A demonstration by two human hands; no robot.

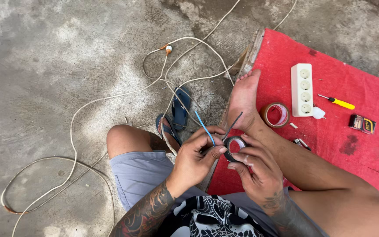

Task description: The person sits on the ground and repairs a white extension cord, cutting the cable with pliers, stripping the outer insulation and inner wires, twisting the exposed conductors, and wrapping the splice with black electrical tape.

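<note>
Left hand pinching blue wire, right hand gripping black tape roll — apparently touching — red mat beneath.

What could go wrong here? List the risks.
1. The left hand pinches thin blue and black wires in a fingertip grip; they could slip while the right hand works the black tape roll.
2. The white cable loops loosely around the bare foot and sandals, so it may snag.
</note>
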